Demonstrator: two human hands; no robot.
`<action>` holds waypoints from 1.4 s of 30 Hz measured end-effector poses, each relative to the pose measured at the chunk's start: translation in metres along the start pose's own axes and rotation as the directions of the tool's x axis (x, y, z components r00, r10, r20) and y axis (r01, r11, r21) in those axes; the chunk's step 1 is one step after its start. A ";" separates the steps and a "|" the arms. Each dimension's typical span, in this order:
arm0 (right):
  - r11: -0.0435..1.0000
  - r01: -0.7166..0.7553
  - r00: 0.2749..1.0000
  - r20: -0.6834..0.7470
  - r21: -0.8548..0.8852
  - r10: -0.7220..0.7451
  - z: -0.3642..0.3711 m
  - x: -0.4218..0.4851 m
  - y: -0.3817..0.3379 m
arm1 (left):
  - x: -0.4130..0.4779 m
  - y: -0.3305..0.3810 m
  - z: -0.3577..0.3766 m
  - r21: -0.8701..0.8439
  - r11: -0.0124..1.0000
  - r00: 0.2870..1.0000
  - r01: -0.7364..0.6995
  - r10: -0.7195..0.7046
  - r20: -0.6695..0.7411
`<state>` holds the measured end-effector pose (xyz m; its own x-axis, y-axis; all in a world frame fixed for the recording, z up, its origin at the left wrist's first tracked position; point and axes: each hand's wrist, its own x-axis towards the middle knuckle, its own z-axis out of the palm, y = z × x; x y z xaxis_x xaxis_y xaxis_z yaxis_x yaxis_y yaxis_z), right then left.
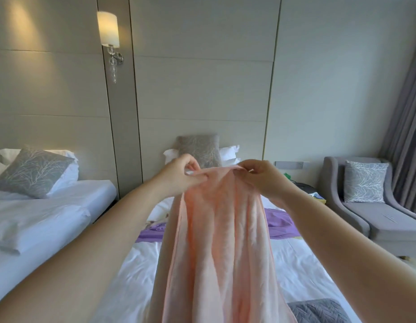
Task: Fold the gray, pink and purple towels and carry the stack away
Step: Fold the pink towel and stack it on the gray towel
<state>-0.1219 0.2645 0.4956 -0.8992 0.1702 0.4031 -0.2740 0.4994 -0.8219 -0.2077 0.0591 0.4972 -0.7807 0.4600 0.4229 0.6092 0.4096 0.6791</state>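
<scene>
the left grip (179,174) and right grip (260,178), close together, each pinch the top edge of the soft pale pink terry towel (221,241), which hangs from them in long folds over the white-sheeted bed (305,266). the crumpled purple cloth towel (280,223) lies on the bed behind it. the gray textured towel (319,311) lies at the near right.
</scene>
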 end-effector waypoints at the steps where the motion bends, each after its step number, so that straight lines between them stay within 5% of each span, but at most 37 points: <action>1: 0.999 0.023 1.000 0.014 -0.027 -0.022 0.003 0.002 -0.006 | -0.003 0.001 0.006 -0.022 1.000 0.996 0.000 0.002 0.084; 8: 1.000 0.020 0.998 0.057 0.007 -0.020 0.006 0.004 -0.010 | -0.002 0.011 0.028 -0.241 0.965 0.985 -0.104 0.134 0.108; 13: 0.992 -0.092 0.965 0.254 0.086 0.067 -0.002 -0.003 0.004 | 0.007 0.012 0.015 -0.304 0.951 0.988 -0.056 0.096 0.118; 17: 0.986 -0.046 0.980 0.201 0.158 0.014 -0.003 0.001 0.007 | 0.008 0.014 0.012 -0.273 0.962 0.954 -0.022 0.102 0.281; 20: 0.992 0.002 0.991 0.135 0.128 -0.020 0.000 0.006 0.007 | 0.012 0.014 0.011 0.009 0.996 0.954 -0.092 0.086 0.287; 23: 0.996 0.024 0.983 0.182 0.081 -0.038 0.008 0.005 0.009 | 0.023 0.011 0.009 0.348 0.920 0.982 -0.178 0.145 0.120; 28: 0.991 0.113 0.977 0.192 -0.074 -0.098 0.022 0.000 0.017 | 0.034 -0.001 0.011 0.716 0.698 0.974 0.020 0.148 -0.172; 30: 0.984 0.134 0.978 0.174 -0.116 -0.113 0.028 -0.001 0.021 | 0.038 -0.004 0.013 0.617 0.785 0.983 0.060 0.060 -0.172; 33: 0.978 0.152 0.982 0.135 -0.140 -0.134 0.038 -0.002 0.023 | 0.042 -0.003 0.020 0.126 0.987 0.985 0.104 -0.085 -0.148; 36: 0.964 0.173 0.978 0.154 -0.204 -0.143 0.047 0.001 0.028 | 0.040 0.003 0.023 -0.295 0.946 0.974 0.132 -0.179 -0.138; 39: 0.956 0.162 0.986 0.083 -0.246 -0.146 0.056 0.003 0.035 | 0.042 0.009 0.021 -0.417 0.905 0.968 0.080 -0.170 -0.183; 42: 0.978 0.117 0.988 -0.081 -0.172 -0.132 0.062 0.005 0.038 | 0.048 0.014 0.016 -0.352 0.936 0.957 -0.007 -0.096 -0.273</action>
<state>-0.1580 0.2320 0.4419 -0.8243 0.1709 0.5398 -0.3143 0.6548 -0.6873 -0.2347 0.0994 0.5174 -0.8437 0.1865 0.5034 0.5264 0.1034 0.8439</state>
